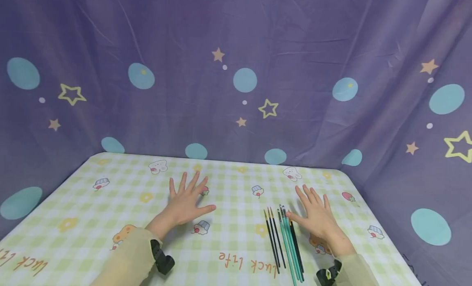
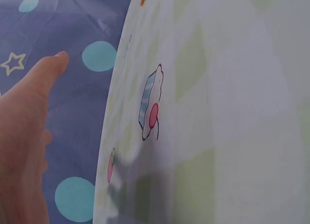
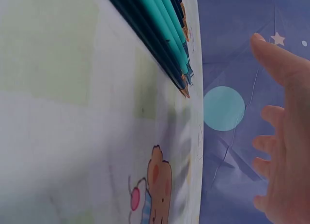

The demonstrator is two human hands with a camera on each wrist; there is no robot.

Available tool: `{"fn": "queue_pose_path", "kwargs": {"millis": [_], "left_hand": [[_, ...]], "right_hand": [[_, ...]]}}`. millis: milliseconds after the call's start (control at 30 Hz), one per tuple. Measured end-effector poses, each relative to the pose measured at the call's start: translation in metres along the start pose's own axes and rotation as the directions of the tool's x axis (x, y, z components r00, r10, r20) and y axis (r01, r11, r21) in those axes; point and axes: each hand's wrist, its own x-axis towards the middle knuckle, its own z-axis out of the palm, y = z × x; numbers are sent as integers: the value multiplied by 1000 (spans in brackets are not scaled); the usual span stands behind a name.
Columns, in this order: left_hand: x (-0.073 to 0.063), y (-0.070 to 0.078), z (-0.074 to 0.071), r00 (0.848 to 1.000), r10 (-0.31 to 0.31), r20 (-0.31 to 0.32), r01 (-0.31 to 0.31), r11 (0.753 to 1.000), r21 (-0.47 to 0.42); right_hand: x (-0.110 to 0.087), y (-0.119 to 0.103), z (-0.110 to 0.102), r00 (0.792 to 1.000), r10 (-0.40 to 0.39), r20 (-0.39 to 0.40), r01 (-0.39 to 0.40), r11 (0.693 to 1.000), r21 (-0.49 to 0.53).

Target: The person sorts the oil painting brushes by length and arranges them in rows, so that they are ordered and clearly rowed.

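Spread and palm down, my left hand (image 1: 186, 204) hovers over the left middle of the table, holding nothing; its thumb points right. Several paintbrushes lie side by side with their tips toward the far edge. Two thin ones on the left have black handles (image 1: 271, 241); beside them are teal handles (image 1: 291, 250), with more black at the right. My right hand (image 1: 317, 216), fingers extended, is just right of this group, its thumb overlapping the brush tips in the head view. The right wrist view shows that hand (image 3: 290, 127) raised above the tabletop, apart from the brushes (image 3: 162, 25).
A green-and-white checked cloth (image 1: 121, 196) printed with cupcakes, flowers and bears covers the table. Behind it and at both sides hangs a purple curtain (image 1: 184, 93) with stars and teal dots. Each wrist wears a black camera mount (image 1: 162, 257).
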Motion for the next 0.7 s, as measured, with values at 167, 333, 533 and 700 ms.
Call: {"fn": "queue_pose_path", "kwargs": {"millis": [167, 333, 533, 700], "left_hand": [[-3, 4, -1, 1000, 9, 11, -9, 1000, 4], [-6, 12, -3, 1000, 25, 15, -25, 999, -20], [-11, 26, -1, 998, 64, 5, -64, 997, -47], [-12, 39, 5, 997, 80, 12, -80, 995, -61]], "right_hand": [[-3, -1, -1, 1000, -14, 6, 14, 1000, 11], [-6, -2, -2, 999, -36, -3, 36, 999, 4], [-12, -3, -2, 999, -34, 16, 33, 999, 41], [-16, -5, -4, 999, -10, 49, 7, 997, 79]]}}
